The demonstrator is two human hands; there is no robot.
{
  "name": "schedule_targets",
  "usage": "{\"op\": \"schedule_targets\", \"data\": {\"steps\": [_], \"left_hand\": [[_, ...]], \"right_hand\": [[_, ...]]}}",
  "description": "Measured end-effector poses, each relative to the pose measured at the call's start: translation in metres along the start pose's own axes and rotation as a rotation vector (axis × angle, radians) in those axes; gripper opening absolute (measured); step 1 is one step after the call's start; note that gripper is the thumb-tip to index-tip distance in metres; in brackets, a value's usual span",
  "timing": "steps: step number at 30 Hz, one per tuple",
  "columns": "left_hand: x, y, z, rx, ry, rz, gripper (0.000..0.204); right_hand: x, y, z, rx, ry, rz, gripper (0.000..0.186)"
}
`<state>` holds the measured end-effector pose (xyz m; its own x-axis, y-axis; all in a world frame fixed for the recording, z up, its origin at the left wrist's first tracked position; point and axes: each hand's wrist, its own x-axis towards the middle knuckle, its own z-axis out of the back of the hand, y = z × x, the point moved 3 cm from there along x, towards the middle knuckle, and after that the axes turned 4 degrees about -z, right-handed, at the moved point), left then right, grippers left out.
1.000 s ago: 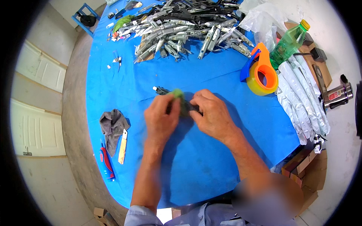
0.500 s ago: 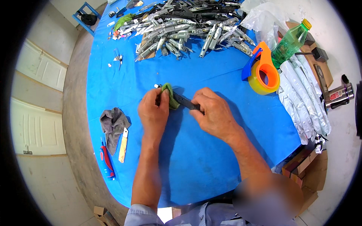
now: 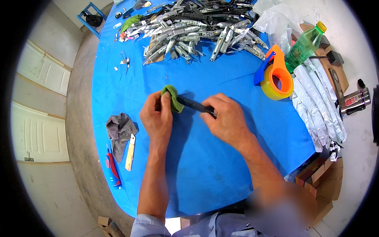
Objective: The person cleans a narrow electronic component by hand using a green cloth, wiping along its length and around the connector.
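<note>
My left hand (image 3: pixel 156 114) pinches a green cloth (image 3: pixel 172 99) folded round one end of a long, narrow black part (image 3: pixel 191 104). My right hand (image 3: pixel 227 120) grips the other end of that part, its fingers bent over it, with a small metal bit showing at that end. Both hands are over the blue tablecloth (image 3: pixel 201 166), left of the orange and blue tape dispenser (image 3: pixel 280 77) with a roll of clear yellowish tape. A grey cloth (image 3: pixel 118 130), a pale yellow-handled blade tool (image 3: pixel 130 156) and a red and blue screwdriver (image 3: pixel 112 170) lie to my left.
A large pile (image 3: pixel 197 35) of silver and black parts covers the back. At the right are a green bottle (image 3: pixel 300 49), silver-white pouches (image 3: pixel 312 110), a metal cup (image 3: pixel 351 100) and cardboard boxes (image 3: pixel 327 177). A blue stool (image 3: pixel 90 19) stands beside a wall at the back left.
My left hand and the green cloth have shifted left and up along the black part, exposing more of its middle. My right hand still grips its right end.
</note>
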<state>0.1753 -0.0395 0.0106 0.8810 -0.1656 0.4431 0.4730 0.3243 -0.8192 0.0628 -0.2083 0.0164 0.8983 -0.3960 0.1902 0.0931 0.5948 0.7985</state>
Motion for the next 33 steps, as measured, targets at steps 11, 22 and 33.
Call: {"op": "schedule_targets", "data": {"steps": [11,22,33], "left_hand": [[-0.021,-0.025,-0.023,0.085,0.182,-0.351,0.012],[-0.032,-0.031,-0.029,0.190,0.230,-0.348,0.010],[-0.041,-0.058,0.032,0.296,0.177,-0.306,0.011]], "right_hand": [[0.001,-0.003,-0.002,-0.057,-0.071,0.037,0.016],[-0.003,-0.013,-0.002,-0.018,-0.034,0.012,0.015],[-0.088,0.023,0.019,0.161,-0.177,-0.104,0.017]]}}
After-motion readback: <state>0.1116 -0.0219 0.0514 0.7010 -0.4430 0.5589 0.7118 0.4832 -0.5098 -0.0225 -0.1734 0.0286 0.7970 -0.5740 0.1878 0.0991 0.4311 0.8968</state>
